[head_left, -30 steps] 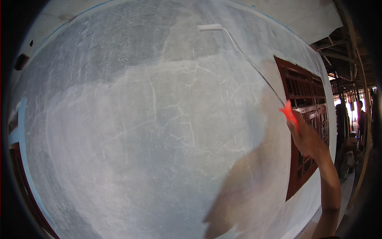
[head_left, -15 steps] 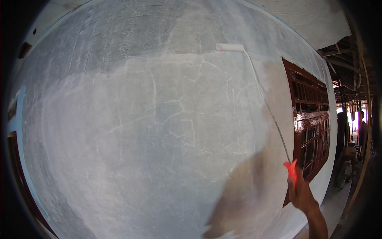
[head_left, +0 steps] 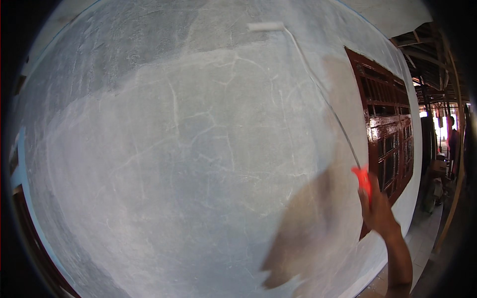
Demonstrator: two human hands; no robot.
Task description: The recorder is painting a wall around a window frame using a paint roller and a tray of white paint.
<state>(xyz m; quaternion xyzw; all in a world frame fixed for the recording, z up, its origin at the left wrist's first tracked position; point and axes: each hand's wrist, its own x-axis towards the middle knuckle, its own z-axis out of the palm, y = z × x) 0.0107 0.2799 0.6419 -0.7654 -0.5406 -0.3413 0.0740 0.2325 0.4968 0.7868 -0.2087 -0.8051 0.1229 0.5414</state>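
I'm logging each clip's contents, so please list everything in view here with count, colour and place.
Wall: one, patchy grey and whitish, across the middle
Shadow: one, brownish, on the wall's lower right
Roller sleeve: one, white, upper middle
Roller handle: one, red, right of middle
Roller rod: one, grey, joining sleeve and handle
Window: one, reddish-brown frame, right
Trim: one, light blue, left edge
Ceiling: one, pale, top
Roof beams: several, brown, upper right
Pole: one, light brown, far right
Floor: one, pale tiles, lower right
Background items: too dim to count, far right
Right hand: one, bare, gripping the roller handle
Right forearm: one, bare, lower right
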